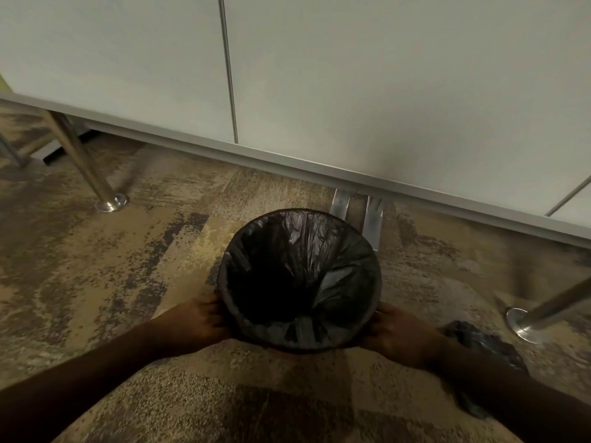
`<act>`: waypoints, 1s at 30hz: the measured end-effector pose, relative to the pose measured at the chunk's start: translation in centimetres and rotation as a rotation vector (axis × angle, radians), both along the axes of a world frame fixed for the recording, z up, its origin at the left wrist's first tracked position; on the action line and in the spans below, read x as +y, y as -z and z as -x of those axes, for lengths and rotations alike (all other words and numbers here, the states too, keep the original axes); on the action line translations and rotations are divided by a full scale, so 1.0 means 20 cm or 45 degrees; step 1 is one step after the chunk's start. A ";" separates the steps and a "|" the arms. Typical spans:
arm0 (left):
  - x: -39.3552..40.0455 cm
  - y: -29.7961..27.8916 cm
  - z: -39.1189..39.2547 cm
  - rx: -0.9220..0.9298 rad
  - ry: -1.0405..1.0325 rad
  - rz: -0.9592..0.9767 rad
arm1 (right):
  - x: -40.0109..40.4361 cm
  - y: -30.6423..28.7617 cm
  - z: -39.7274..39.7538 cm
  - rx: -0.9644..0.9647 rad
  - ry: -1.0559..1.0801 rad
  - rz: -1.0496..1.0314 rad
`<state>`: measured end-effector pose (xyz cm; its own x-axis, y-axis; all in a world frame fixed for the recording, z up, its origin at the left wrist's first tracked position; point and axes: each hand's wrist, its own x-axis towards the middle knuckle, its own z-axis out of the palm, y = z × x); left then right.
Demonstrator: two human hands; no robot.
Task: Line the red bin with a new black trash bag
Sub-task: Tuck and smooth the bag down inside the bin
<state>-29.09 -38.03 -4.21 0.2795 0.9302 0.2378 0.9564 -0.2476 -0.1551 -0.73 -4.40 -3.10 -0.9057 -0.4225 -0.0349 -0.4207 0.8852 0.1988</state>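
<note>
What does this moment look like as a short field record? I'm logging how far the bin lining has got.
bin: round bin on the patterned carpet, its red colour hidden
liner: crinkled black plastic trash bag inside, folded over the rim
left hand: left hand on the left rim
right hand: right hand on the right rim
nearby: crumpled dark plastic bag on the carpet, right of the bin
stage: bag seated; likely final tucking

The mottled carpet floor (112,282) is carrying the lined bin (300,279), a crumpled dark bag (479,346) lying near right, and metal leg feet (112,201).
</note>
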 end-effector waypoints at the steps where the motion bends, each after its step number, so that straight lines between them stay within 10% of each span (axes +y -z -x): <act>1: -0.01 0.00 0.02 -0.007 -0.045 0.000 | -0.01 0.00 0.01 -0.011 0.020 0.003; 9: -0.11 -0.23 0.15 -1.047 -1.003 -0.402 | 0.08 -0.26 -0.08 0.346 0.474 0.536; 14: 0.17 -0.39 0.06 -1.978 -1.315 -0.097 | -0.07 -0.36 0.05 0.066 0.209 0.277; 19: 0.37 -0.43 -0.01 -1.677 -1.328 0.178 | -0.24 -0.30 0.18 -0.218 0.065 -0.008; 30: 0.36 -0.45 -0.18 -1.451 -1.233 0.418 | -0.44 -0.51 -0.05 -0.849 0.132 0.326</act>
<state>-25.52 -30.92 4.76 -0.6298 0.6945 -0.3479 0.3339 0.6464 0.6861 0.33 -13.28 7.04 -0.7620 -0.4042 -0.5060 -0.2911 0.9117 -0.2899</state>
